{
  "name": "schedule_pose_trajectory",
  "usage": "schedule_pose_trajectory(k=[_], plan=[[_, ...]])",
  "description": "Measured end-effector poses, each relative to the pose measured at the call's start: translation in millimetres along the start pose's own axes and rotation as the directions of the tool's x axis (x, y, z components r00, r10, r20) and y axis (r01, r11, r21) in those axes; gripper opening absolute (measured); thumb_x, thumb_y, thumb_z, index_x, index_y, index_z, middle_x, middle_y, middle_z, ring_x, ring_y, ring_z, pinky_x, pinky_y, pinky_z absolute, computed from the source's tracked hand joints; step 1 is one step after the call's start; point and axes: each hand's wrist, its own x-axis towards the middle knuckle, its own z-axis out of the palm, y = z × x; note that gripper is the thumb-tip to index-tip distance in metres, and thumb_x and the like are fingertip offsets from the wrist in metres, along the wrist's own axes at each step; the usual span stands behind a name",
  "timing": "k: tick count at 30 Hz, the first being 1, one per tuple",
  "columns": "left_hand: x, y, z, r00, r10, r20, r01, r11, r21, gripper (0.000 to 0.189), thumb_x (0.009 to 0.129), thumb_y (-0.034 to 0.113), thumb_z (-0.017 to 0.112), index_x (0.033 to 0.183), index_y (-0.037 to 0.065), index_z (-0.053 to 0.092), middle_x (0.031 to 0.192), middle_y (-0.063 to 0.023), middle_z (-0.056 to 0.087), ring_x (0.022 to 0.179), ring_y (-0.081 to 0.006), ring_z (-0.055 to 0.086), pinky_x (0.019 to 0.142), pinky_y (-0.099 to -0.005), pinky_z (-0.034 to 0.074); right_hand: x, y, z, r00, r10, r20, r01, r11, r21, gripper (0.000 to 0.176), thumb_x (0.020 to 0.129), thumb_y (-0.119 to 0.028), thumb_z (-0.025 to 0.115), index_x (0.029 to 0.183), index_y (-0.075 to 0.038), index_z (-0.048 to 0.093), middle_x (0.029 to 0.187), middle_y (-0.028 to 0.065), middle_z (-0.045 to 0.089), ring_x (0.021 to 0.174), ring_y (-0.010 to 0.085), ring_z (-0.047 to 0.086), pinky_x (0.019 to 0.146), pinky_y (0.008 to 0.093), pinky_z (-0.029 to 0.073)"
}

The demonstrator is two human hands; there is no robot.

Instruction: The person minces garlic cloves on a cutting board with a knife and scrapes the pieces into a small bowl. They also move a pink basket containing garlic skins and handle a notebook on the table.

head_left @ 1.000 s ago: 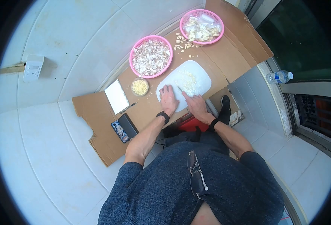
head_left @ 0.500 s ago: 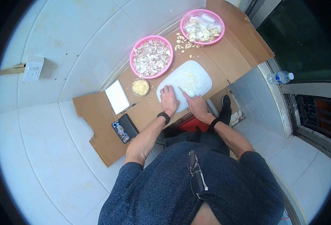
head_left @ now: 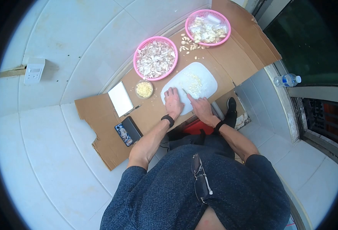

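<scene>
A white cutting board [head_left: 208, 75] lies on the cardboard with chopped garlic [head_left: 194, 83] spread over its middle. My left hand [head_left: 173, 102] rests on the board's left part, palm down with the fingers extended. Closed around a small knife [head_left: 184, 91], my right hand [head_left: 202, 109] is at the board's near edge. Only the knife's blade tip shows clearly; its handle is hidden by the fingers. The blade lies at the left side of the garlic pieces. Just left of the board stands a small round container [head_left: 144, 89] of chopped garlic.
A pink basket [head_left: 135, 65] of garlic skins and another pink basket [head_left: 229, 32] holding garlic and a plastic bag stand behind. Loose garlic cloves [head_left: 185, 42] lie nearby. Leftward are a notebook [head_left: 120, 99], a pen [head_left: 132, 110] and a phone [head_left: 123, 134]. A water bottle [head_left: 287, 80] lies right.
</scene>
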Motion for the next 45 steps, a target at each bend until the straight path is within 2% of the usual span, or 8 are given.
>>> schedule_pose_trajectory(k=[22,24,27,31,33,45], plan=[[0.0,-1.9,2.6,1.0,0.0,-0.002,0.0,1.0,0.003,0.096,0.063,0.008,0.098,0.148,-0.001,0.052,0.153,-0.0222,0.05,0.137,-0.0455,0.05,0.113,-0.0535,0.052,-1.1,-1.6,-0.9,1.0,-0.011,-0.015,0.011,1.0,-0.029,0.062,0.099,-0.013,0.072,0.159,-0.005,0.058,0.08,0.0102,0.071,0.078,0.0284,0.067,0.081,0.0448,0.047],[0.0,-2.2,3.1,1.0,0.006,-0.011,-0.006,1.0,0.002,0.096,0.063,0.008,0.098,0.147,-0.001,0.053,0.152,-0.0222,0.05,0.137,-0.0454,0.05,0.113,-0.0535,0.052,-1.7,-3.4,-4.2,0.997,0.027,0.074,-0.027,1.0,0.001,0.066,0.097,-0.008,0.068,0.161,-0.002,0.054,0.088,0.014,0.074,0.088,0.0312,0.071,0.087,0.0469,0.05],[-0.3,-2.3,3.0,1.0,0.013,-0.022,-0.013,1.0,0.001,0.095,0.063,0.008,0.098,0.147,-0.001,0.053,0.152,-0.0218,0.051,0.137,-0.0451,0.05,0.112,-0.0534,0.053,-1.1,-5.1,-6.1,0.997,0.026,0.078,-0.027,1.0,0.011,0.066,0.096,-0.009,0.068,0.16,-0.002,0.055,0.088,0.0137,0.074,0.088,0.0309,0.071,0.087,0.0466,0.05],[-0.2,-0.6,2.3,1.0,0.0,-0.02,0.0,1.0,0.006,0.096,0.063,0.009,0.099,0.147,-0.001,0.053,0.152,-0.0208,0.05,0.138,-0.0447,0.05,0.113,-0.0529,0.053,0.2,-7.1,-7.7,0.999,0.014,0.048,-0.015,0.999,0.031,0.066,0.096,-0.009,0.069,0.16,-0.002,0.055,0.088,0.0132,0.074,0.089,0.0302,0.071,0.087,0.046,0.05],[-0.2,-0.3,3.2,1.0,-0.001,-0.018,0.002,1.0,0.011,0.097,0.063,0.009,0.099,0.147,-0.001,0.053,0.152,-0.0207,0.05,0.138,-0.0448,0.05,0.112,-0.053,0.053,-1.1,-7.0,-5.4,1.0,-0.012,-0.019,0.013,1.0,0.027,0.061,0.1,-0.013,0.07,0.159,-0.004,0.057,0.084,0.0111,0.072,0.082,0.0295,0.067,0.081,0.0456,0.047],[-0.3,-2.4,4.9,1.0,-0.003,-0.024,0.003,1.0,0.002,0.097,0.062,0.009,0.1,0.146,0.0,0.052,0.151,-0.0212,0.051,0.137,-0.0451,0.05,0.113,-0.0534,0.051,-2.8,-5.3,2.8,1.0,0.006,-0.002,-0.006,1.0,0.012,0.063,0.098,-0.013,0.071,0.16,-0.007,0.058,0.084,0.0109,0.072,0.081,0.0297,0.067,0.081,0.0467,0.048]])
